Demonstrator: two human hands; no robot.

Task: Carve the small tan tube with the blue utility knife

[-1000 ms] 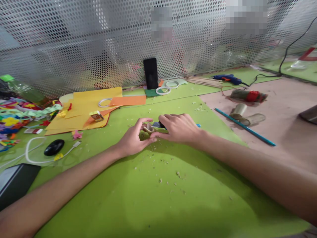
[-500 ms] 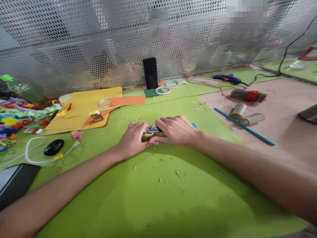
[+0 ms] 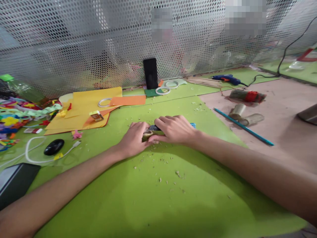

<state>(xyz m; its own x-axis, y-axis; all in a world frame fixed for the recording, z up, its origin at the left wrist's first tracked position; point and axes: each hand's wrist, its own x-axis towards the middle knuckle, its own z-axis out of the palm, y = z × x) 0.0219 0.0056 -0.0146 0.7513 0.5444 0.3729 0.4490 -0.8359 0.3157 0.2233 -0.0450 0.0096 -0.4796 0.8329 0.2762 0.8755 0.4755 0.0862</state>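
My left hand (image 3: 133, 139) is closed around a short greenish-brown piece that looks like bamboo (image 3: 148, 135), with a pale cut hollow on its upper side. Most of the piece is hidden by my fingers. Close against it, my right hand (image 3: 176, 130) is closed on a utility knife (image 3: 154, 127). The dark front of the knife lies over the top of the piece, and its blue end (image 3: 193, 125) sticks out behind my hand. Whether the edge touches the piece is hard to see. Small shavings (image 3: 177, 173) are scattered on the green mat (image 3: 119, 198) beneath.
Yellow paper (image 3: 96, 94), a black mouse (image 3: 53, 147) and a white cable lie left. A phone (image 3: 151, 73) leans on the perforated metal screen. On the right are a teal pencil (image 3: 244, 127), cut bamboo tubes (image 3: 252, 119) and a blue glue gun (image 3: 228, 79).
My right hand has shifted slightly left with the knife. The knife's shiny front now looks darker and more tilted, and more of the pale hollow shows. My left hand has hardly moved.
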